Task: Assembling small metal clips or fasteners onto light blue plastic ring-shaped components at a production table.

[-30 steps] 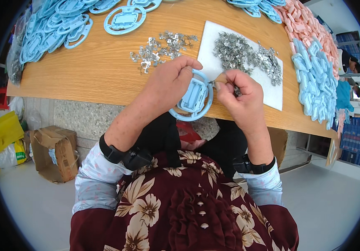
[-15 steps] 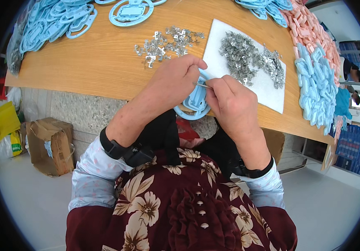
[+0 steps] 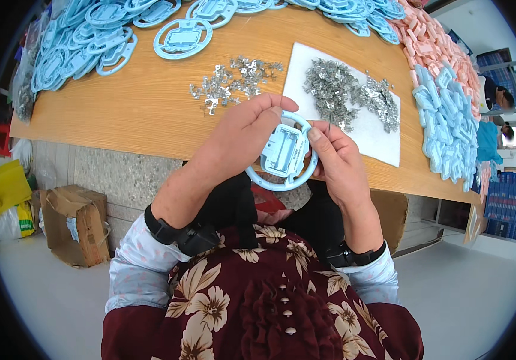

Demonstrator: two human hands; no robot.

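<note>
We see 1 blue plastic wheel held between 2 hands, just over the near edge of the counter. It lies right of the left hand and left of the right hand, touching both, tilted, with its boxy middle facing up. The left hand is pinching the wheel's upper left rim, its thumb on top. The right hand is pinching the right rim, thumb on top and the other fingers partly hidden; 1 thin stick pokes up beside those fingers, and we cannot tell what kind it is.

Beyond the left hand we find 1 loose patch of metal clips, too many to count. Beyond the right hand lies 1 white sheet bearing 2 heaps of small metal parts, a larger heap and a smaller heap, which touch each other; we cannot count their pieces.

Farther past the left hand, 1 flat blue wheel lies in front of the others, near 1 big pile of blue wheels whose number we cannot tell. Well to the right of the right hand we have 1 pile of blue pieces and, beyond it, 1 pile of pink pieces.
</note>
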